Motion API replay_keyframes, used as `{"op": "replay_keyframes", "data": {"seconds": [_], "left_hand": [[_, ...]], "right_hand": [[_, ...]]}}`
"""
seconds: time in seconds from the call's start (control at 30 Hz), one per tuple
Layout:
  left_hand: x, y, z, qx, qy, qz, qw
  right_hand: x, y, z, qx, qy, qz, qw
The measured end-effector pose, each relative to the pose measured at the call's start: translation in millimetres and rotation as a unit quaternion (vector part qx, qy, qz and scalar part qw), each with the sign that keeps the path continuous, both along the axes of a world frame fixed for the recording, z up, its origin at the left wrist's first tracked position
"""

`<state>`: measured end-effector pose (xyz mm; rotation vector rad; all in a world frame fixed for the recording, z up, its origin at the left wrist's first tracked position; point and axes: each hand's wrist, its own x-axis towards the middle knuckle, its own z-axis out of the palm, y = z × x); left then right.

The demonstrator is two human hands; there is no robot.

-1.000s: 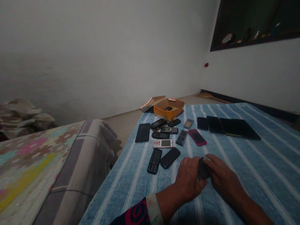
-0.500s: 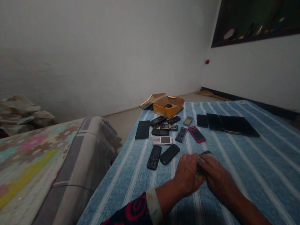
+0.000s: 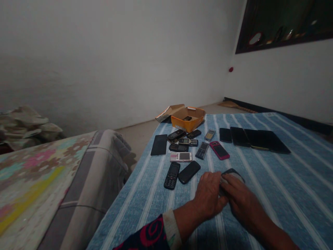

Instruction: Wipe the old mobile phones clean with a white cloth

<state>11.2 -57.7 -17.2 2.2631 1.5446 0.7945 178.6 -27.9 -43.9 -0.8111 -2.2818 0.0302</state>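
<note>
My left hand (image 3: pixel 210 192) is closed around the near left end of a dark phone (image 3: pixel 231 171), which is mostly covered by my fingers. My right hand (image 3: pixel 240 198) lies over the same phone, its fingers bent and pressing a pale grey cloth-like piece (image 3: pixel 237 177) against it. The two hands meet at the fingertips, low over the blue striped cloth (image 3: pixel 145 201). Just left of them lie a black phone face down (image 3: pixel 189 172) and a black keypad phone (image 3: pixel 172 176). Beyond these are a pink phone (image 3: pixel 219 150) and a silver phone (image 3: pixel 181 157).
An orange box (image 3: pixel 184 124) with its lid folded open stands at the back with a phone inside. Several more keypad phones lie before it. Dark tablets (image 3: pixel 265 140) line the right, and another flat black tablet (image 3: pixel 159 144) lies left. A covered bed (image 3: pixel 85 187) borders the left.
My right hand has slid slightly over the phone, and more of its dark far end shows. My left hand keeps its grip. The other phones have not moved.
</note>
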Motion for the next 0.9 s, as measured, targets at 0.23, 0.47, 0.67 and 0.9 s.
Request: {"op": "replay_keyframes", "data": {"seconds": [0.23, 0.47, 0.67, 0.9], "left_hand": [[-0.5, -0.2, 6.1, -0.028, -0.002, -0.006, 1.000], [0.0, -1.6, 7.1, -0.021, 0.008, -0.001, 1.000], [0.4, -0.9, 3.5, -0.010, 0.007, 0.005, 1.000], [-1.2, -1.8, 13.3, -0.036, -0.001, -0.007, 0.999]], "right_hand": [[15.4, 14.1, -3.2, -0.005, -0.005, -0.046, 0.999], [8.4, 3.9, -0.1, 0.006, 0.003, -0.031, 0.999], [2.2, 1.4, -0.9, 0.016, 0.002, 0.011, 1.000], [18.5, 13.9, -5.8, 0.008, 0.027, -0.041, 0.999]]}}
